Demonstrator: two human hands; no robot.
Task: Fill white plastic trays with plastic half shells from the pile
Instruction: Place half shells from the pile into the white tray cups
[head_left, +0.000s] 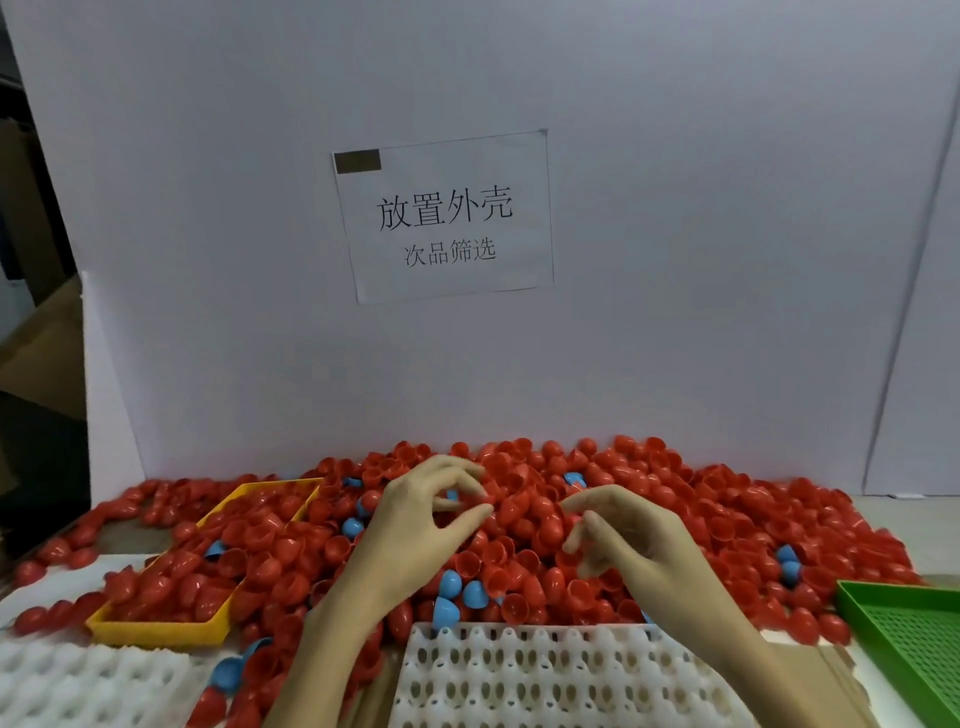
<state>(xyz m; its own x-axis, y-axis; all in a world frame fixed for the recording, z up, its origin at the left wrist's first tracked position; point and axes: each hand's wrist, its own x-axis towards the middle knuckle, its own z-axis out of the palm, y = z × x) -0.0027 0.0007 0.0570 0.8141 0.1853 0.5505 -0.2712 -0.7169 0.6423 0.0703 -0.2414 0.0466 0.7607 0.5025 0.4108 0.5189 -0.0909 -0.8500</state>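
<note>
A wide pile of red half shells (727, 530) with a few blue ones (460, 590) covers the table against the white board. A white plastic tray (545, 680) with rows of pegs lies at the near middle, with nothing in it. A second white tray (88, 686) sits at the near left. My left hand (421, 525) hovers over the pile's middle, fingers spread and curled, holding nothing I can see. My right hand (634, 545) hovers beside it over the pile, fingers apart and bent, also without a shell.
A yellow tray (156, 629) full of red shells lies at the left. A green perforated tray (914, 639) sits at the right edge. A white board with a paper sign (447, 218) walls off the back.
</note>
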